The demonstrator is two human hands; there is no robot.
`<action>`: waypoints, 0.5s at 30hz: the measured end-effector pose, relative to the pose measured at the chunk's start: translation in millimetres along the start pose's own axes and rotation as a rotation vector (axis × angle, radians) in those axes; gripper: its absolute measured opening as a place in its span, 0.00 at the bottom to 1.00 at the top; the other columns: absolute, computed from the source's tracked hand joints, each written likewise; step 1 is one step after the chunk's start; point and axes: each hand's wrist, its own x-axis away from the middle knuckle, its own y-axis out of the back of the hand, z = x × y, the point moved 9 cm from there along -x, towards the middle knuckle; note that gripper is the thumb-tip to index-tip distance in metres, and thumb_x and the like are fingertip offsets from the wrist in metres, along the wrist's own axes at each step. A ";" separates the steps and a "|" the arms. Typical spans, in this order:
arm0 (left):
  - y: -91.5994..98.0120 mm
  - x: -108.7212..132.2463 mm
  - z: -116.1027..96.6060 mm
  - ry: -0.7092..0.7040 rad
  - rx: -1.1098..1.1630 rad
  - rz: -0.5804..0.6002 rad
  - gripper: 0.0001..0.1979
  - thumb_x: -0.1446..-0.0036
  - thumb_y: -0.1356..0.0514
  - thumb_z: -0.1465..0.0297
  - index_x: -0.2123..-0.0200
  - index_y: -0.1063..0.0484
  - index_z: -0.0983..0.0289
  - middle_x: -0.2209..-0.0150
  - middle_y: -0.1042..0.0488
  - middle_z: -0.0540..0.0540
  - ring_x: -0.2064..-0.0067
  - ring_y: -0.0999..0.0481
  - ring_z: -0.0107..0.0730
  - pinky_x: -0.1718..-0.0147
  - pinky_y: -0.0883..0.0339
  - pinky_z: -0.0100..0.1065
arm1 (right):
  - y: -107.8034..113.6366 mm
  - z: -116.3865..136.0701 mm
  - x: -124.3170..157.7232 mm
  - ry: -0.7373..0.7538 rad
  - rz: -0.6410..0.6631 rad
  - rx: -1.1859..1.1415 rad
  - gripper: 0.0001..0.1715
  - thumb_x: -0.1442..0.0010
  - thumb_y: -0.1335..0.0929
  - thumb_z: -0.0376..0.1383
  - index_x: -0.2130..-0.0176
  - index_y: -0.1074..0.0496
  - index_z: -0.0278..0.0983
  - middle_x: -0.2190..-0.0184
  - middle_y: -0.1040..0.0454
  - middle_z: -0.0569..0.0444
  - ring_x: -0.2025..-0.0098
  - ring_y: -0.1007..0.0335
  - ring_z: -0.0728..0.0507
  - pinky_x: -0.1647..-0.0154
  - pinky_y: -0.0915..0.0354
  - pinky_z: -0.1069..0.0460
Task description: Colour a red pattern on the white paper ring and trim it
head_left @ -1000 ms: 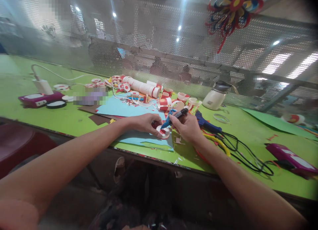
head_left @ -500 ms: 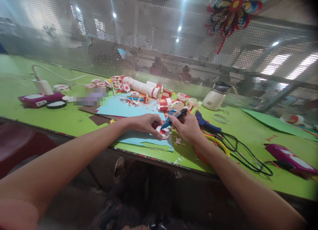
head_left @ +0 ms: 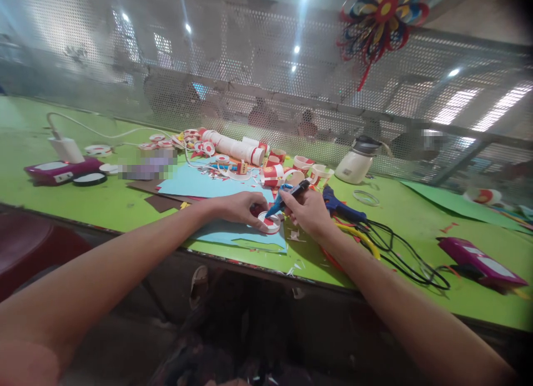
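Note:
My left hand (head_left: 240,206) is curled over a small red and white paper ring (head_left: 270,224) that lies on a light blue paper sheet (head_left: 216,183), pressing it down. My right hand (head_left: 308,212) grips a blue and black pen-like tool (head_left: 286,197), its blue tip pointing down and left into the ring. Both hands sit near the front edge of the green table (head_left: 104,200).
Red and white paper cups (head_left: 275,172) and a long stack of them (head_left: 233,146) lie behind the blue sheet. A blue glue gun (head_left: 339,208) with black cables (head_left: 400,252) lies right of my hands. A white kettle (head_left: 356,163), two magenta devices (head_left: 481,261) (head_left: 58,169) and perforated mesh are around.
The view has shifted slightly; both hands stay on the ring and the tool, with the tool tip still at the ring.

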 end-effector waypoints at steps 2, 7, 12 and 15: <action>-0.2 0.2 0.5 0.005 0.010 0.001 0.26 0.58 0.33 0.52 0.62 0.31 0.65 0.70 0.36 0.49 0.69 0.39 0.27 0.69 0.45 0.32 | 0.6 -0.3 0.5 0.004 -0.008 0.003 0.23 0.42 0.33 0.49 0.79 0.33 0.36 0.86 0.31 0.55 0.86 0.38 0.50 0.86 0.43 0.55; -0.2 0.0 -0.4 -0.010 0.020 0.001 0.26 0.57 0.34 0.52 0.63 0.32 0.65 0.70 0.36 0.49 0.69 0.39 0.27 0.69 0.45 0.31 | 6.5 -0.5 1.9 0.008 -0.063 -0.043 0.26 0.42 0.33 0.50 0.81 0.33 0.35 0.87 0.32 0.56 0.87 0.40 0.51 0.86 0.44 0.55; -0.4 0.4 3.4 0.028 -0.007 0.006 0.28 0.58 0.34 0.51 0.60 0.31 0.65 0.67 0.34 0.50 0.67 0.37 0.28 0.69 0.45 0.31 | 20.5 7.1 4.1 0.053 -0.195 -0.155 0.24 0.44 0.32 0.50 0.80 0.36 0.36 0.87 0.34 0.59 0.86 0.44 0.53 0.86 0.46 0.56; -0.3 0.8 3.5 0.032 0.003 0.003 0.29 0.58 0.34 0.51 0.59 0.31 0.66 0.67 0.34 0.51 0.67 0.37 0.28 0.69 0.45 0.31 | 21.5 13.9 5.6 0.091 -0.201 -0.081 0.24 0.43 0.32 0.48 0.82 0.37 0.36 0.87 0.37 0.59 0.85 0.45 0.53 0.85 0.48 0.56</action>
